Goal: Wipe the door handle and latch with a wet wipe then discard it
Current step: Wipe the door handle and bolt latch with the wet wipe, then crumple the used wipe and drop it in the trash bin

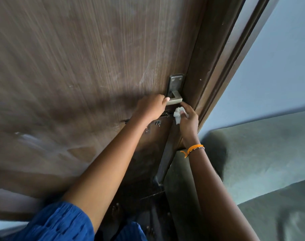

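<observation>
A brushed metal lever door handle [174, 100] on a dark backplate [175, 82] sits near the right edge of a brown wooden door [78, 66]. My left hand [151, 106] grips the free end of the lever. Just below the lever, my right hand [189, 121] holds a crumpled white wet wipe [177, 114], its fingertip touching the lever's underside. A dark sliding bolt latch [165, 114] runs across the door under the handle, partly hidden by my left hand and wrist.
A dark door frame [216, 63] borders the door on the right, with a pale blue wall [278, 70] beyond. A greenish padded surface [263, 157] lies at lower right. My right wrist has an orange band [194, 148]. Blue clothing [61, 223] fills the lower left.
</observation>
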Action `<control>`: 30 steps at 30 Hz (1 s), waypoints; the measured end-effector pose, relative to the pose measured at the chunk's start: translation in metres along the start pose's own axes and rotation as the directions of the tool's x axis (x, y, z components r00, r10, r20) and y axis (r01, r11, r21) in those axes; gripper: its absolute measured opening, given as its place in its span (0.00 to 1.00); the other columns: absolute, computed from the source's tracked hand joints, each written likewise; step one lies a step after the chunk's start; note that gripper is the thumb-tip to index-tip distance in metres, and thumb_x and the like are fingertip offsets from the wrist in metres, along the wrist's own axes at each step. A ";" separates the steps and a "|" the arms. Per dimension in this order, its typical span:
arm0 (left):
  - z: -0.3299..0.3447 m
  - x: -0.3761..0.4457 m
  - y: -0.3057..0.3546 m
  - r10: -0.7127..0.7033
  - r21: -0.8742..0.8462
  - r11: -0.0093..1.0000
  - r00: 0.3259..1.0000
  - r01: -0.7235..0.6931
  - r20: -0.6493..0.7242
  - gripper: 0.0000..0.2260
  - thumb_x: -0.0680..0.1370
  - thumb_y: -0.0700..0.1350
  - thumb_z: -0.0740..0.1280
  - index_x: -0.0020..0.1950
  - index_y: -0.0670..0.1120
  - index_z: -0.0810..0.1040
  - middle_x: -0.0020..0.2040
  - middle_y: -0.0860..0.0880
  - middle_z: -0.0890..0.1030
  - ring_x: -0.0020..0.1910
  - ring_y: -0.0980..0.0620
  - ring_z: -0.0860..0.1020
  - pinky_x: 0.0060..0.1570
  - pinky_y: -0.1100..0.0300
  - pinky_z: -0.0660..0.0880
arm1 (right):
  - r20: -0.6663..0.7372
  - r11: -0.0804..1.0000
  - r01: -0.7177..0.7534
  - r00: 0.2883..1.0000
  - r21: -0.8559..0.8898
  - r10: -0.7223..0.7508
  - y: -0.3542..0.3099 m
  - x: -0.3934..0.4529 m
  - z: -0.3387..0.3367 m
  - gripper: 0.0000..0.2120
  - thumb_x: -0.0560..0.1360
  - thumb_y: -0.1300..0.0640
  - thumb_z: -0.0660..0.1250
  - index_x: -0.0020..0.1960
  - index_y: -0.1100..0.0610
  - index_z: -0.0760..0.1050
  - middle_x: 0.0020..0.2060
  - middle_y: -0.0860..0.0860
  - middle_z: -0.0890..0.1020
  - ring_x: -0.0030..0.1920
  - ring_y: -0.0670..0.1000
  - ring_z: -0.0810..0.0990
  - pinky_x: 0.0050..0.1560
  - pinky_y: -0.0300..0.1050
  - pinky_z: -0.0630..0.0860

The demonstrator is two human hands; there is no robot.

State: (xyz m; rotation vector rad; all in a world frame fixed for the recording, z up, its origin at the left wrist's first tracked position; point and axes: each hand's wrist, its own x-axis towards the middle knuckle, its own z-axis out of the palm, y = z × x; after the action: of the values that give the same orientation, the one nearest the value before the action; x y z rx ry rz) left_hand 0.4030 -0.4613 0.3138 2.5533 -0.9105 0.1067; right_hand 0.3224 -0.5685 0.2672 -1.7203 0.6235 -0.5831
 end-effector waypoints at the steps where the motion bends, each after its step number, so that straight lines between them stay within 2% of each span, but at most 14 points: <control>1: -0.003 -0.007 -0.005 -0.022 -0.048 0.999 1.000 0.022 -0.008 0.18 0.82 0.51 0.53 0.44 0.41 0.75 0.34 0.46 0.77 0.31 0.48 0.75 0.30 0.58 0.66 | -0.004 0.999 -0.026 1.000 0.046 0.026 0.002 -0.003 0.002 0.17 0.78 0.65 0.57 0.64 0.56 0.74 0.59 0.54 0.78 0.58 0.51 0.76 0.62 0.45 0.72; 3: -0.006 -0.023 -0.016 -0.078 -0.187 0.980 0.996 0.071 -0.033 0.14 0.81 0.49 0.55 0.42 0.44 0.73 0.35 0.44 0.79 0.30 0.47 0.74 0.30 0.58 0.66 | -0.009 0.988 -0.083 0.996 0.130 0.085 0.007 -0.012 0.008 0.13 0.78 0.64 0.59 0.60 0.58 0.75 0.52 0.53 0.79 0.52 0.50 0.77 0.56 0.47 0.74; 5: -0.002 -0.042 -0.025 -0.194 -0.387 0.909 0.979 0.154 -0.065 0.09 0.80 0.47 0.58 0.47 0.45 0.75 0.40 0.44 0.81 0.34 0.47 0.76 0.35 0.57 0.71 | 0.039 0.978 -0.126 0.992 0.165 0.122 0.014 -0.026 0.020 0.08 0.78 0.64 0.61 0.53 0.58 0.77 0.45 0.53 0.79 0.46 0.51 0.77 0.48 0.50 0.74; 6: 0.002 -0.053 -0.030 -0.283 -0.507 0.836 0.956 0.208 -0.074 0.09 0.80 0.46 0.59 0.51 0.43 0.76 0.42 0.46 0.80 0.34 0.49 0.76 0.37 0.59 0.71 | 0.083 0.978 -0.135 0.989 0.158 0.123 0.017 -0.035 0.028 0.06 0.77 0.64 0.62 0.50 0.57 0.77 0.43 0.52 0.79 0.44 0.52 0.77 0.45 0.50 0.74; 8: 0.013 -0.077 -0.043 -0.471 -0.725 0.617 0.882 0.307 -0.027 0.09 0.79 0.44 0.60 0.52 0.43 0.77 0.39 0.50 0.78 0.32 0.55 0.74 0.32 0.65 0.71 | 0.176 0.982 -0.139 0.978 0.125 0.115 0.023 -0.054 0.047 0.06 0.76 0.64 0.64 0.46 0.56 0.78 0.39 0.51 0.79 0.40 0.50 0.76 0.41 0.49 0.73; 10: 0.023 -0.104 -0.057 -0.618 -0.832 0.392 0.782 0.392 0.078 0.07 0.79 0.42 0.60 0.49 0.44 0.77 0.36 0.51 0.76 0.30 0.58 0.73 0.28 0.67 0.69 | 0.265 0.983 -0.162 0.955 0.085 0.134 0.026 -0.074 0.068 0.06 0.75 0.64 0.65 0.45 0.56 0.79 0.38 0.51 0.80 0.37 0.48 0.76 0.39 0.46 0.74; 12: 0.029 -0.133 -0.074 -0.713 -0.858 0.231 0.680 0.459 0.171 0.08 0.79 0.39 0.59 0.45 0.45 0.77 0.36 0.51 0.76 0.33 0.58 0.74 0.27 0.69 0.70 | 0.390 0.980 -0.197 0.905 0.031 0.170 0.030 -0.096 0.091 0.08 0.74 0.65 0.64 0.46 0.56 0.80 0.38 0.53 0.82 0.37 0.49 0.78 0.39 0.46 0.75; 14: 0.030 -0.162 -0.094 -0.789 -0.868 0.095 0.569 0.488 0.233 0.11 0.78 0.36 0.58 0.40 0.46 0.76 0.35 0.50 0.76 0.33 0.56 0.73 0.26 0.71 0.71 | 0.539 0.973 -0.229 0.818 -0.014 0.201 0.031 -0.119 0.115 0.13 0.72 0.69 0.60 0.46 0.57 0.81 0.38 0.55 0.82 0.38 0.51 0.78 0.40 0.47 0.73; 17: 0.022 -0.214 -0.126 -0.835 -0.878 -0.102 0.440 0.467 0.331 0.15 0.77 0.32 0.55 0.37 0.47 0.74 0.35 0.49 0.76 0.34 0.56 0.73 0.35 0.65 0.72 | 0.732 0.951 -0.305 0.638 -0.044 0.238 0.029 -0.156 0.152 0.17 0.68 0.71 0.57 0.47 0.60 0.81 0.41 0.58 0.82 0.43 0.55 0.78 0.45 0.50 0.73; 20: 0.008 -0.281 -0.159 -0.861 -0.885 -0.166 0.373 0.435 0.345 0.13 0.76 0.30 0.56 0.44 0.45 0.75 0.40 0.48 0.77 0.39 0.56 0.75 0.39 0.66 0.74 | 0.837 0.953 -0.252 0.475 -0.166 0.271 0.029 -0.203 0.194 0.14 0.70 0.68 0.60 0.48 0.57 0.81 0.44 0.55 0.83 0.47 0.53 0.80 0.51 0.49 0.76; 22: -0.001 -0.332 -0.179 -0.898 -0.897 -0.206 0.289 0.392 0.332 0.11 0.76 0.29 0.58 0.49 0.42 0.75 0.42 0.46 0.77 0.39 0.55 0.75 0.42 0.65 0.74 | 0.888 0.959 -0.164 0.368 -0.230 0.276 0.030 -0.242 0.221 0.13 0.72 0.69 0.62 0.52 0.58 0.80 0.47 0.55 0.83 0.49 0.52 0.80 0.54 0.48 0.77; 25: -0.012 -0.404 -0.205 -0.934 -0.910 -0.268 0.147 0.316 0.326 0.11 0.76 0.29 0.57 0.50 0.42 0.74 0.39 0.47 0.76 0.37 0.55 0.74 0.41 0.64 0.73 | 0.939 0.953 -0.172 0.196 -0.251 0.282 0.033 -0.300 0.256 0.13 0.73 0.72 0.62 0.56 0.63 0.77 0.49 0.57 0.81 0.48 0.49 0.80 0.49 0.40 0.79; 28: -0.023 -0.470 -0.226 -0.938 -0.921 -0.331 0.036 0.204 0.345 0.11 0.78 0.31 0.55 0.46 0.42 0.74 0.36 0.48 0.74 0.33 0.56 0.72 0.37 0.66 0.71 | 0.951 0.942 -0.158 0.035 -0.297 0.306 0.037 -0.355 0.291 0.13 0.75 0.73 0.59 0.58 0.66 0.74 0.49 0.57 0.80 0.45 0.47 0.80 0.42 0.33 0.79; 30: -0.025 -0.500 -0.230 -0.947 -0.934 -0.318 -0.019 0.164 0.319 0.09 0.78 0.32 0.56 0.48 0.41 0.74 0.35 0.47 0.72 0.34 0.55 0.71 0.37 0.66 0.71 | 0.947 0.943 -0.098 0.005 -0.319 0.321 0.042 -0.378 0.308 0.12 0.76 0.71 0.60 0.58 0.67 0.73 0.51 0.58 0.80 0.46 0.52 0.80 0.41 0.35 0.78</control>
State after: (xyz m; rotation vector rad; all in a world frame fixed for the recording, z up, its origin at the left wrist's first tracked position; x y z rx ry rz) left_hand 0.1567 0.0020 0.1468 1.0796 1.0385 0.1105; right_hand 0.2467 -0.1027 0.1366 -1.6357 -0.1851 1.0297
